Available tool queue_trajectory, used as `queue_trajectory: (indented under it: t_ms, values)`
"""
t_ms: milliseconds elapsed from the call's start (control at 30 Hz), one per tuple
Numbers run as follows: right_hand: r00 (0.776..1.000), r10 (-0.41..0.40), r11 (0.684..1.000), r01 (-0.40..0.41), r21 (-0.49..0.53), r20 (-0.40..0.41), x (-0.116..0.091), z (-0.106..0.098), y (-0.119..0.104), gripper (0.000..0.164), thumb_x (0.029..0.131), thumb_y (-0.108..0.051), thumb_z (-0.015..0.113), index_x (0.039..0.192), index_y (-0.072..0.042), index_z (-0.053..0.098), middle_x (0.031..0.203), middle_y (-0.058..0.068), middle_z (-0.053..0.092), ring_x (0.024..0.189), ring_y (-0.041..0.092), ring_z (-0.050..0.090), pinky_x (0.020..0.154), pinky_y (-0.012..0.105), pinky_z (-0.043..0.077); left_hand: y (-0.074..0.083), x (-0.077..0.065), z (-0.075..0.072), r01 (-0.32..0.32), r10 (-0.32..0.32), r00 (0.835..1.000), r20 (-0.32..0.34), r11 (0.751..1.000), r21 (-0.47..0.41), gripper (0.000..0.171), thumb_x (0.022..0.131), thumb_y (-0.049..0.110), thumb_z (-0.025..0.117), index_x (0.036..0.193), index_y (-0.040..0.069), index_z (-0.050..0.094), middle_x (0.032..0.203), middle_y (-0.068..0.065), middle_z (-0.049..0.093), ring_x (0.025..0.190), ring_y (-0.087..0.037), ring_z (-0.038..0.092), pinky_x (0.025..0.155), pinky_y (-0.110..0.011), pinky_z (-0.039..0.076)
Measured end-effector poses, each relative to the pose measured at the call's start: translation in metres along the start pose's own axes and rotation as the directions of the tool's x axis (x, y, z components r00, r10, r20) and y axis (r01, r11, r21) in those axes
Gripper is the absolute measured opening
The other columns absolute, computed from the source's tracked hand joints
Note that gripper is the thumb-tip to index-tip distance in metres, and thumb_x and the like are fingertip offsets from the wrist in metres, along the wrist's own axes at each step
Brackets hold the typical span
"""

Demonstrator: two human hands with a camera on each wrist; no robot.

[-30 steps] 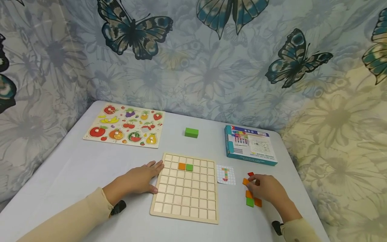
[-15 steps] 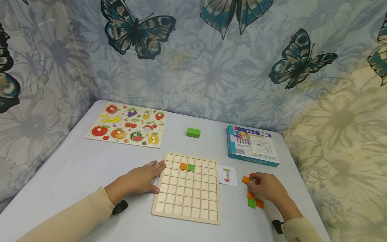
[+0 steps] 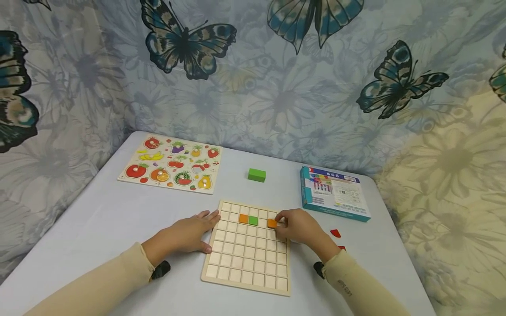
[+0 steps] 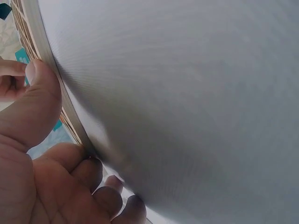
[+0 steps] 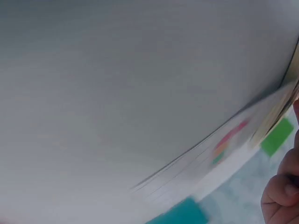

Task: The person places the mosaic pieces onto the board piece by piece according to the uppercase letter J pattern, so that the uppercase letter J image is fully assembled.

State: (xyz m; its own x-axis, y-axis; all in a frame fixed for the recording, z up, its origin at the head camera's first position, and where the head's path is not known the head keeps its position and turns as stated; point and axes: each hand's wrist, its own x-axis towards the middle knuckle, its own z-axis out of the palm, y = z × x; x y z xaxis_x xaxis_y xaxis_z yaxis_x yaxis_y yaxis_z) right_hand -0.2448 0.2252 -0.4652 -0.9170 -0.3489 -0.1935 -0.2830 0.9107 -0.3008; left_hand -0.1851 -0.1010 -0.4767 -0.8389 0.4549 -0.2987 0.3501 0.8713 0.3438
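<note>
A wooden grid board lies on the white table. An orange square tile and a green square tile sit side by side in its upper cells. My left hand rests against the board's left edge, thumb and fingers spread along it; the left wrist view shows the thumb at the rim. Over the board's upper right, my right hand pinches another orange square tile. In the right wrist view, the grid pattern card lies by the board; my right hand hides it from the head view.
Two red pieces show to the right, the nearer partly behind my right arm. Behind the board are a green block, a boxed set at the right, and a fruit puzzle board at the left.
From the loose tiles at the right, my right hand has moved left over the board with an orange tile in its fingers. My left hand stays at the board's edge.
</note>
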Motion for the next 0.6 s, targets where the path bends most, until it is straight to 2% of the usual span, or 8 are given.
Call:
queue_trajectory:
  t_ms: [200,367,500,600]
  values:
    - [0.998,-0.066,0.997,0.065,-0.051,-0.015,0.009,0.004,-0.014,0.022,0.079,-0.030,0.067,0.099,-0.022,0.071,0.064,-0.009,0.054,0.060,0.010,0.048,0.052,0.026,0.039,0.001,0.002,0.001,-0.001,0.001,1.000,0.006,1.000,0.018,0.095,0.075,0.048,0.071,0.151,0.017,0.023,0.158,0.003,0.018,0.145,-0.026,0.018,0.108,-0.051,0.033]
    - [0.998,-0.063,0.996,0.063,-0.058,0.001,0.010,0.003,-0.019,0.026,0.080,-0.034,0.068,0.102,-0.023,0.073,0.063,-0.007,0.055,0.059,0.011,0.048,0.051,0.026,0.038,0.000,0.001,-0.001,0.011,-0.011,1.000,0.010,1.000,0.013,0.095,0.075,0.048,0.071,0.151,0.018,0.022,0.158,0.005,0.018,0.145,-0.026,0.018,0.108,-0.051,0.033]
    - [0.999,-0.050,0.995,0.051,-0.082,0.005,0.011,0.004,-0.022,0.025,0.081,-0.038,0.069,0.102,-0.026,0.074,0.083,-0.008,0.069,0.073,0.008,0.056,0.061,0.027,0.046,0.000,0.001,0.000,0.015,-0.016,1.000,0.008,1.000,0.013,0.095,0.075,0.048,0.071,0.150,0.019,0.023,0.158,0.005,0.018,0.145,-0.025,0.018,0.108,-0.051,0.034]
    - [0.998,-0.065,0.992,0.064,-0.110,-0.001,0.012,0.007,-0.024,0.025,0.081,-0.041,0.070,0.102,-0.027,0.075,0.099,-0.010,0.071,0.087,0.008,0.060,0.073,0.028,0.051,-0.001,0.000,0.000,0.014,-0.014,1.000,0.003,1.000,0.018,0.095,0.075,0.048,0.071,0.150,0.019,0.023,0.158,0.005,0.018,0.145,-0.024,0.018,0.108,-0.050,0.034]
